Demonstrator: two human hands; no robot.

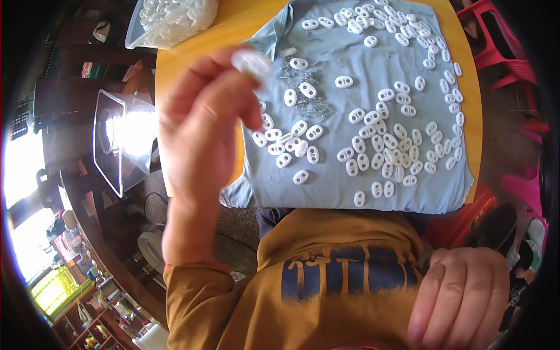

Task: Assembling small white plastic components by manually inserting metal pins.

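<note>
Left hand (201, 128) pinches a blurred white piece (251, 62) above the left edge of the grey-blue cloth (326, 188). Right hand (461, 294) is low, fingers together; contents cannot be determined. Two-holed white pieces (377, 142) lie across the cloth.

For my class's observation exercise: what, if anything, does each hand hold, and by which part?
The left hand holds a white piece by its left edge, though blur hides the exact grip. Whether the right hand holds anything cannot be told.

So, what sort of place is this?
Perhaps a home workspace or small workshop: small white pieces spread on a cloth, a tub of similar ones, and cluttered shelves at lower left.
</note>
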